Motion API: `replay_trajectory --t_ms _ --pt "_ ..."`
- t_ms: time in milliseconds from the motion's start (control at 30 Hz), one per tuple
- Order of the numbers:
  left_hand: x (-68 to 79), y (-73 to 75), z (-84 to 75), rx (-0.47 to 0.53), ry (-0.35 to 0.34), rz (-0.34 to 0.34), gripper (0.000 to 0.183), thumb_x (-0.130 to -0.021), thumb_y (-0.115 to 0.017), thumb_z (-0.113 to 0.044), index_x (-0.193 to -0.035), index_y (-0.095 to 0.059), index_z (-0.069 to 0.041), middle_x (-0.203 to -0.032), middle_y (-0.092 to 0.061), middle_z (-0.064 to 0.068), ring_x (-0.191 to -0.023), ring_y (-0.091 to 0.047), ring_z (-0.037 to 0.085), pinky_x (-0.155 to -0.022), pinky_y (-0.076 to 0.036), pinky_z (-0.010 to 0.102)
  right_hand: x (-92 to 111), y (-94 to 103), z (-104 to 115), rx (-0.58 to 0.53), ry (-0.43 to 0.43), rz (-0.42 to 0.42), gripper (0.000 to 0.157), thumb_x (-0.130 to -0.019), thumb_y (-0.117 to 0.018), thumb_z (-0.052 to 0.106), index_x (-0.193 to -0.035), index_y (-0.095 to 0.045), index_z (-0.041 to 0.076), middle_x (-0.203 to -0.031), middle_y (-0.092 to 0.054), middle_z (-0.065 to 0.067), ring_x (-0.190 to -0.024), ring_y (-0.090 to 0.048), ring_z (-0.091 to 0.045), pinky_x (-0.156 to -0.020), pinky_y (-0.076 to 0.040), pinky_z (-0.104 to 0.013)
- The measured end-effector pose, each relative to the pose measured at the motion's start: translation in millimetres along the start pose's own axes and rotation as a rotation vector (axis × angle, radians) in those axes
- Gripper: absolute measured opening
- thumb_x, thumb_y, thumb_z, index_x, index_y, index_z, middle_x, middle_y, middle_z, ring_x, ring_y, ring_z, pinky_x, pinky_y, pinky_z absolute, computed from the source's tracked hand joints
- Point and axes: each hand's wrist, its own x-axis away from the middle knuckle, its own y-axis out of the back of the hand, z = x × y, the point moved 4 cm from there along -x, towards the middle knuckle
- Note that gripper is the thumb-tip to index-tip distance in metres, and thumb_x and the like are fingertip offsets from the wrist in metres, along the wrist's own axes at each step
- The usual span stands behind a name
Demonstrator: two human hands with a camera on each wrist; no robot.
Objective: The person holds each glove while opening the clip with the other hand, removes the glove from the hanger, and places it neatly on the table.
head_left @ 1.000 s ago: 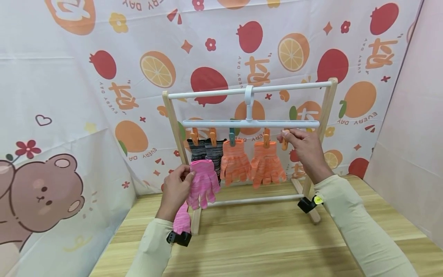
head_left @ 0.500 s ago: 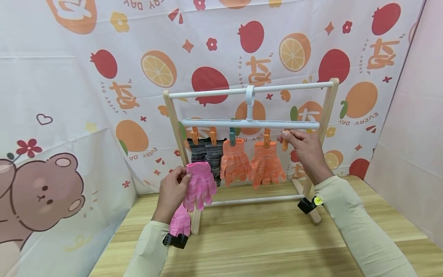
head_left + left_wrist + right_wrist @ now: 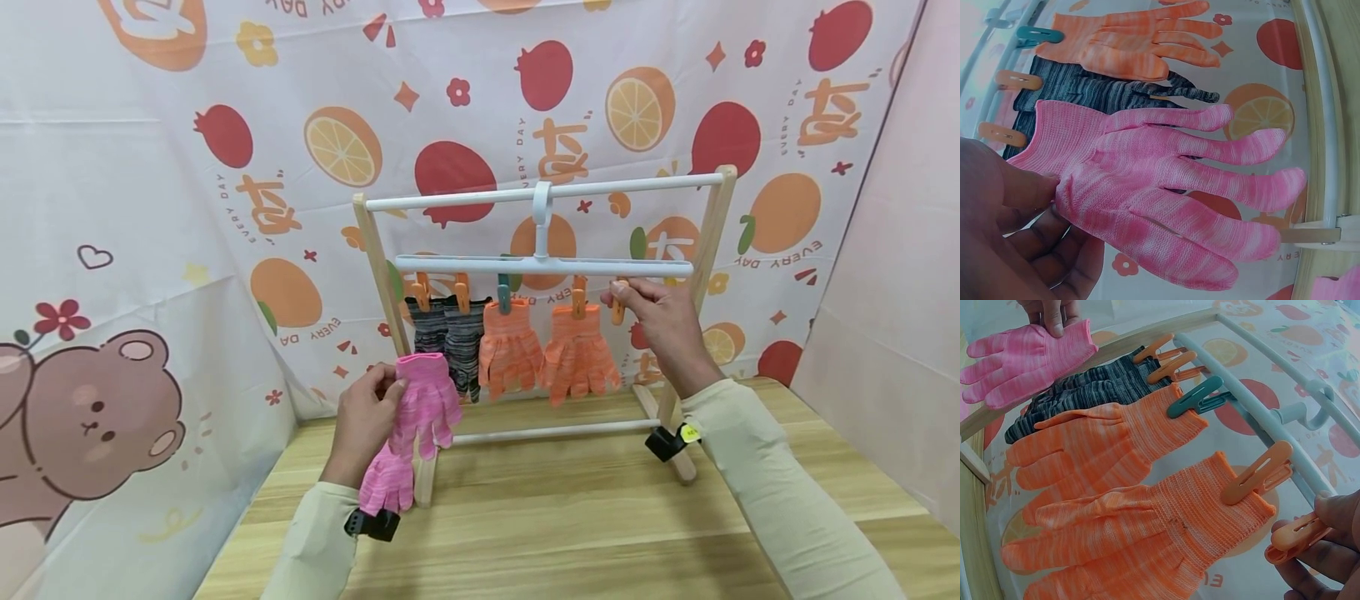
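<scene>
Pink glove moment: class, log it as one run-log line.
left hand: holds pink glove | right hand: pinches orange clip | hanger: four gloves clipped

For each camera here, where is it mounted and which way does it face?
Head: worn high, facing forward and down at the drying rack; both hands and sleeves show.
Left wrist: at the left hand, facing the pink glove it pinches.
Right wrist: at the right hand, facing its orange clip.
All three views share the pink glove and the hung gloves.
</scene>
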Motion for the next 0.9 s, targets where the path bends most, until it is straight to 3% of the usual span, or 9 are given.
replay_trajectory --t_ms 900 --pt "2.4 8.0 9.2 -0.026 0.006 -0.016 0.011 -0.100 -0.064 -0.014 -0.103 -0.070 -0.005 -0.084 -0.061 0.008 -0.076 -0.053 0.023 -0.069 -0.041 0.036 1.8 0.5 1.1 -0.009 0.000 0.004 0.048 -0.099 -0.063 0.045 -0.126 -0.072 0.006 -0.111 -0.075 -0.008 -0.121 -0.058 -0.016 -0.102 -0.038 -0.039"
